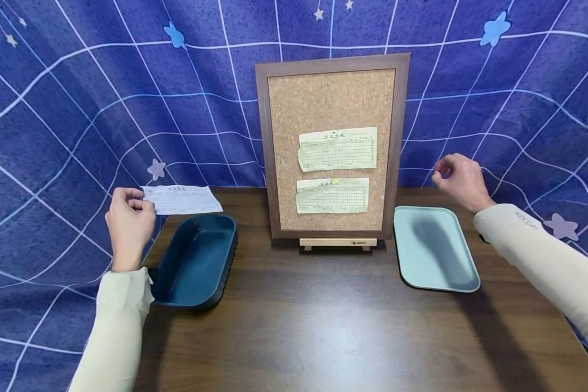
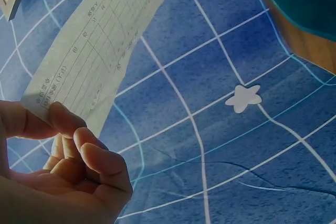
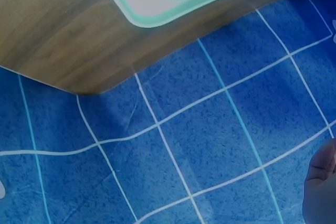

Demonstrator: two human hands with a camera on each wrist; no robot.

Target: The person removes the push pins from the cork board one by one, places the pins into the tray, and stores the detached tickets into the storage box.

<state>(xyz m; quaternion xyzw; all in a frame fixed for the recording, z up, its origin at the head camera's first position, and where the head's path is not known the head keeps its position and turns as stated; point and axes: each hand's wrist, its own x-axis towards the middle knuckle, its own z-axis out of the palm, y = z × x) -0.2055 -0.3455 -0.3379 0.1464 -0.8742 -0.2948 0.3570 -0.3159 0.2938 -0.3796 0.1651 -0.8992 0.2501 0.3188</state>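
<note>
My left hand [image 1: 129, 223] pinches a printed paper slip [image 1: 183, 200] by its left end, between thumb and fingers, above the dark blue bin [image 1: 196, 261]. In the left wrist view the slip [image 2: 100, 45] extends away from the fingertips. My right hand [image 1: 463, 182] hovers above and behind the pale blue tray [image 1: 436, 247], fingers bent toward the thumb; whether something small sits between the fingertips cannot be made out. Only a little of that hand [image 3: 320, 187] enters the right wrist view. Two similar slips, an upper slip [image 1: 338, 149] and a lower slip [image 1: 332, 196], hang on the corkboard [image 1: 330, 100].
A wooden stand [image 1: 338, 243] supports the framed board at the back of the brown table [image 1: 313, 316]. A yellow pin [image 1: 336, 181] shows on the lower slip's top edge. Behind and beside the table hangs a blue curtain [image 1: 215, 125] with stars.
</note>
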